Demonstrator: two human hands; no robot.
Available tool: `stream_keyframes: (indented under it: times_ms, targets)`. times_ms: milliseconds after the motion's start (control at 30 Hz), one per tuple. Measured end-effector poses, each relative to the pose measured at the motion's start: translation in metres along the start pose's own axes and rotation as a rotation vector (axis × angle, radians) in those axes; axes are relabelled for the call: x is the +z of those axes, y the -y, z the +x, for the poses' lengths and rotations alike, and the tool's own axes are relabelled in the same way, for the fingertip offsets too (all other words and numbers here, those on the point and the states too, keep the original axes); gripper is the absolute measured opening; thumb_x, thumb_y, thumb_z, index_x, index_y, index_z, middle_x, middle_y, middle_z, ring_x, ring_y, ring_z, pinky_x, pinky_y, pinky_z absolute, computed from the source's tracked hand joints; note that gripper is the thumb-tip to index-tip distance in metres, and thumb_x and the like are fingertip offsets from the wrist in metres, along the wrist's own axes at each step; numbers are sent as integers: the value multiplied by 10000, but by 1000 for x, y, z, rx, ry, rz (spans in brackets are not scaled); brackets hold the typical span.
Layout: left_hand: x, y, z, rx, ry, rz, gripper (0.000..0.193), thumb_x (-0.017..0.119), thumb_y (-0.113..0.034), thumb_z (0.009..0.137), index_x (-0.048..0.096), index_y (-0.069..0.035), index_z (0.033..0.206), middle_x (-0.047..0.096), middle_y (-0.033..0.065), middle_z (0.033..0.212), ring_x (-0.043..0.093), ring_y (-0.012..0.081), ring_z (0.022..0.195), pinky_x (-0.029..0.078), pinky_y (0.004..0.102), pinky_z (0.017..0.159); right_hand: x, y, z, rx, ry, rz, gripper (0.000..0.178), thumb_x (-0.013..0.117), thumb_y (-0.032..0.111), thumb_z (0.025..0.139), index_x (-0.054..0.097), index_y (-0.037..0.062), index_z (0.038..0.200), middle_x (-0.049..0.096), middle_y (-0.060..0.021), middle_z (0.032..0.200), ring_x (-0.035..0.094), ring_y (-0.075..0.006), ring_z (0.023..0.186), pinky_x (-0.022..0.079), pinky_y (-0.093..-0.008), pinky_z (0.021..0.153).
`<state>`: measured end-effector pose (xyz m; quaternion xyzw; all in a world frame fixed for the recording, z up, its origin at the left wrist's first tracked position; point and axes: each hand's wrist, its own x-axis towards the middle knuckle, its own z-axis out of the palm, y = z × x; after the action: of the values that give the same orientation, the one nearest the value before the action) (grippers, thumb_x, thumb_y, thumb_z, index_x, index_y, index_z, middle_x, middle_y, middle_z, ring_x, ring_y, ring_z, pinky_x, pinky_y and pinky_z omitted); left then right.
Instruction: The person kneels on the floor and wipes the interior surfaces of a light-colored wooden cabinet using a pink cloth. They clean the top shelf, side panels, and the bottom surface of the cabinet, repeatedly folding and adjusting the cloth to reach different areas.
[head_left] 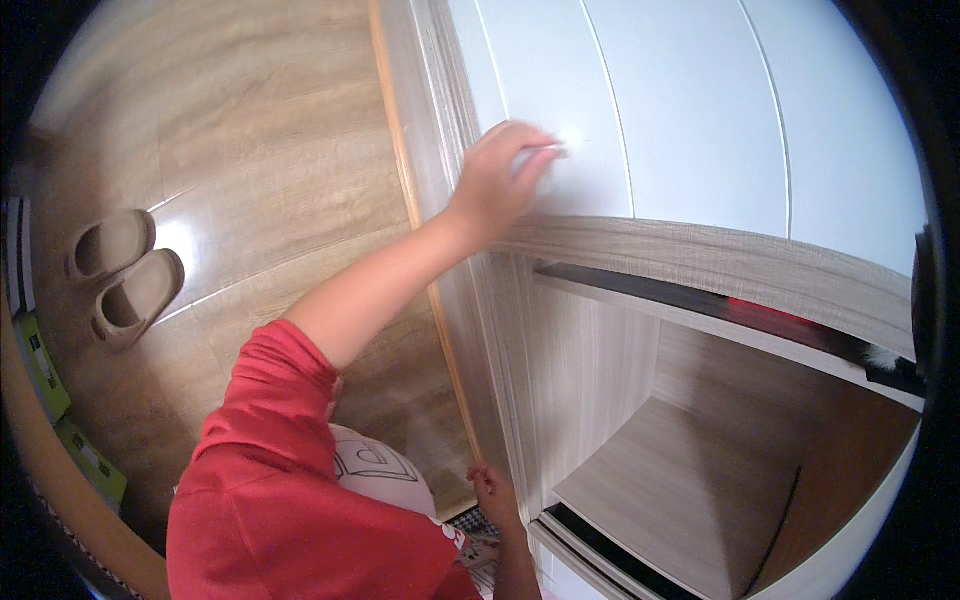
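Observation:
My left hand [505,172] reaches up from a red sleeve [265,420] to the white grooved panel [690,110] of a wooden cabinet. Thumb and fingers are pinched together at its surface, around a small pale thing [558,150] that is blurred and too small to name. Low in the picture, my right hand [488,492] is beside the cabinet's front left edge with its fingers curled. Whether it holds anything is hidden.
Below the panel, the cabinet has a wood-grain compartment [690,480] with a narrow dark gap [650,285] above it, where something red shows. Brown slippers [140,290] lie on the wood floor [270,120] at left. Green boxes [90,460] stand at the left rim.

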<state>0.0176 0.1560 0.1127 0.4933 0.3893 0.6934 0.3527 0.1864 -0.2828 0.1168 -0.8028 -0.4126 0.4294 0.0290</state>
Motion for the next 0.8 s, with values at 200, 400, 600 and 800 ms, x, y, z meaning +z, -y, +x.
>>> stream_keyframes:
  times_ms: [200, 400, 600, 800]
  targets:
    - [16, -35, -9, 122, 64, -199, 62, 633, -71, 808, 627, -22, 847, 634, 87, 849, 600, 169, 765, 473, 255, 704, 12, 7, 2, -108, 23, -94, 160, 496, 106, 912, 596, 37, 1016, 633, -87, 905, 613, -164, 852, 479, -273, 770]
    - [15, -8, 37, -74, -217, -171, 80, 604, -77, 848, 616, 2, 862, 630, 62, 856, 571, 112, 787, 462, 251, 714, 16, 3, 2, -67, -2, -33, 182, 540, 150, 881, 604, 44, 1015, 631, -134, 946, 609, -260, 896, 475, -344, 793]
    - [38, -69, 8, 369, 81, -236, 48, 620, -68, 824, 598, -26, 834, 609, 99, 841, 580, 169, 787, 457, 264, 732, 23, -13, -2, -143, 60, -40, 204, 527, 147, 891, 595, 46, 1055, 627, -135, 977, 616, -224, 881, 482, -324, 764]
    - [15, -18, 37, -73, -171, -184, 80, 568, -61, 862, 577, -5, 919, 615, 78, 920, 566, 131, 823, 461, 261, 747, -6, 6, -3, -99, 78, -110, 247, 485, 199, 904, 588, 53, 1074, 613, -153, 1004, 595, -273, 930, 469, -347, 803]
